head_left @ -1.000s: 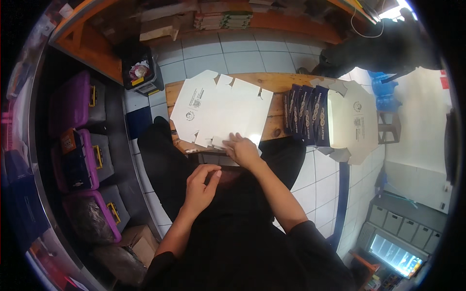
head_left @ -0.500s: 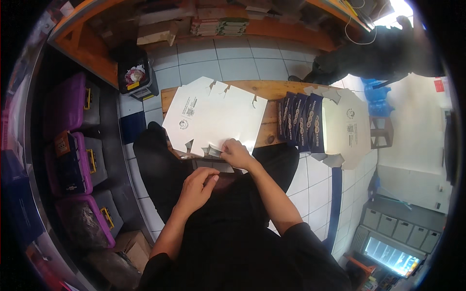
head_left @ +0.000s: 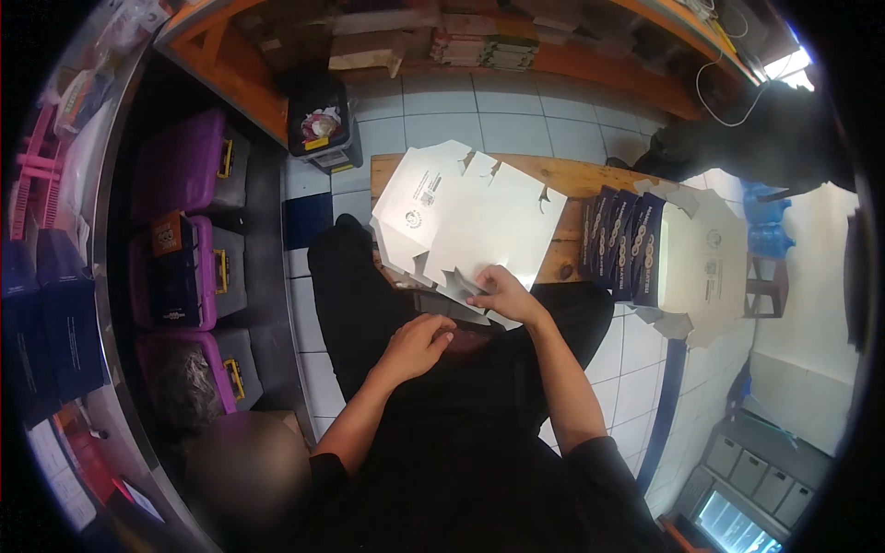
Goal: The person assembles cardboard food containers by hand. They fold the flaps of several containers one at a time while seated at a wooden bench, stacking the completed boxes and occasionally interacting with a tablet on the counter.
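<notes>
A white die-cut cardboard box blank (head_left: 470,212) lies flat on the wooden bench, with notches and slots along its edges and small dark print at its left. My right hand (head_left: 502,295) is closed on the blank's near edge by a cut flap, fingers pinched there. Over my lap, just short of that edge, my left hand (head_left: 419,346) holds nothing. Its fingers are stretched forward and the thumb lies alongside. On the bench's right stands a row of folded navy boxes (head_left: 622,244), with more white blanks (head_left: 705,253) beside them.
The wooden bench (head_left: 572,175) stands before my knees. Purple-lidded bins (head_left: 184,175) line the left side. A black bin (head_left: 323,138) sits on the tiled floor beyond. Another person's dark-clothed legs (head_left: 737,138) are at the far right. A stool (head_left: 767,281) holds blue water bottles (head_left: 770,226).
My view has swung left, so the scene sits further right in the picture. My right hand stays on the blank's near edge, where the flap now stands bent up. My left hand still hovers close by.
</notes>
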The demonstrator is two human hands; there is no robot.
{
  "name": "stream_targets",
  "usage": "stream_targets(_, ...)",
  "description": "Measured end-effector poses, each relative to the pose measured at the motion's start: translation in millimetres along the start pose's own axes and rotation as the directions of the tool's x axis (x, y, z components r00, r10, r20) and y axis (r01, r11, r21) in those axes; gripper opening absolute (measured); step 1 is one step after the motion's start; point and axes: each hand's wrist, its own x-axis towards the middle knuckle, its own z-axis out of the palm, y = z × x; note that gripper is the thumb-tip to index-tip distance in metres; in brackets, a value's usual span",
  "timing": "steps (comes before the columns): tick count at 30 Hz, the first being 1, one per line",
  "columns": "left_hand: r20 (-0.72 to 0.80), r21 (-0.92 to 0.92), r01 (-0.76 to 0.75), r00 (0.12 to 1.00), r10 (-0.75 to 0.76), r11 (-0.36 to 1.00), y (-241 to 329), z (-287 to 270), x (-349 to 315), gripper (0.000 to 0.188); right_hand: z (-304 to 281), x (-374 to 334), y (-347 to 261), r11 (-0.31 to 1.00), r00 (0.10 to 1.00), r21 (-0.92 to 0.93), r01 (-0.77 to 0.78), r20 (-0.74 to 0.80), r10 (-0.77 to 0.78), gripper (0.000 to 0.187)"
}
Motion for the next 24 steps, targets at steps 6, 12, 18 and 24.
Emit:
stream_targets(6, -0.215, 0.038, -0.005, 0.977, 0.014, 0.999, -7.0, 14.8, 19.0, 0.026, -2.1, -19.2, -22.6, 0.962, 0.997, 0.272, 0.031, -0.079, -0.010, 0.035)
stream_targets(12, -0.695, 0.035, -0.244, 0.691, 0.199, 0.969, 14.9, 10.6, 49.0, 0.032, -26.8, -60.5, -89.4, 0.873, 0.998, 0.487, 0.022, -0.062, 0.010, 0.026)
stream_targets(18, -0.710, 0.191, -0.376, 0.585, 0.392, 0.907, 37.4, -18.4, 67.4, 0.028, -25.5, -65.1, -109.6, 0.927, 0.996, 0.375, 0.005, -0.081, 0.028, 0.033)
stream_targets(24, -0.328, 0.545, -0.488, 0.624, 0.709, 0.682, 43.8, -34.8, 74.3, 0.022, -27.2, -66.4, -132.6, 0.979, 0.984, 0.202, -0.035, -0.166, 0.069, 0.039)
